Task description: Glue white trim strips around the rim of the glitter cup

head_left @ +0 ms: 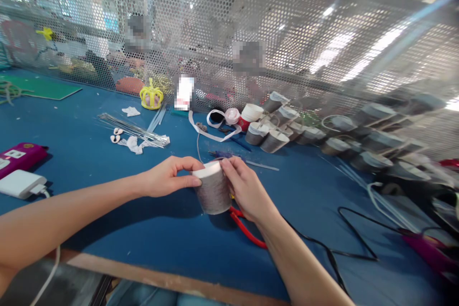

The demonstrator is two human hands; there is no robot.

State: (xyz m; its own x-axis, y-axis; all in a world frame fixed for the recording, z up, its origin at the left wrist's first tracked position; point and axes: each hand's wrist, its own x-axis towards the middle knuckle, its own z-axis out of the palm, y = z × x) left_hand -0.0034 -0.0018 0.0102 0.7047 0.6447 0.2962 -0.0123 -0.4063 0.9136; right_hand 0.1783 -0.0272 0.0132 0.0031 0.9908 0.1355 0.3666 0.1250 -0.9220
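Note:
A small grey cord-wrapped cup [213, 194] with a pale inside is held upright just above the blue table. My left hand [172, 177] pinches its rim from the left, thumb outside and fingertips at the inside. From the other side my right hand [245, 186] grips the rim between thumb and fingers, near a strand of grey cord. That cord [198, 146] trails up from the cup toward the back of the table. Red-handled pliers or cutters [247, 233] lie beneath my right wrist, their head hidden by the cup and hand.
Similar grey cups [275, 141] cluster at the back right. A glue gun [225, 154], white ribbon [215, 136] and silvery wires [132, 129] lie behind my hands. A yellow crown-shaped piece [151, 97] stands near the perforated screen [208, 24]. At left are a purple power strip [25, 155] and white charger [22, 184].

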